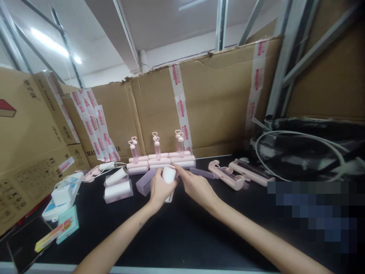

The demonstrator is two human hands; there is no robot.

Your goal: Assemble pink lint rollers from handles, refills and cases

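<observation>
- Your left grip is wrapped around a white roll, held up over the middle of the black worktop.
- Your right grip is beside it, index finger stretched to the roll's upper rim; you can't tell from this view whether those fingers pinch anything.
- Below your left fingers a pale end pokes out, mostly hidden by your hand, so its shape is unclear.
- Behind your hands, pink-and-white rollers lie in rows, with clear pink tubes standing upright over them in three groups, each topped with heart-shaped loops.
- Just beside your left hand, a translucent purple case lies at a slant; a flatter purple strip lies behind your right hand.
- Farther to your left, two white rolls sit in clear sleeves, one behind the other.
- To your right are two pink holders, lying side by side at an angle, with a white cable looping beyond them.
- At your far left, a yellow cutter lies across a teal box and a dark, phone-like slab.
- A white block rests on a white-and-blue slab, near the printed carton.
- A taped cardboard panel stands behind everything on the worktop.
</observation>
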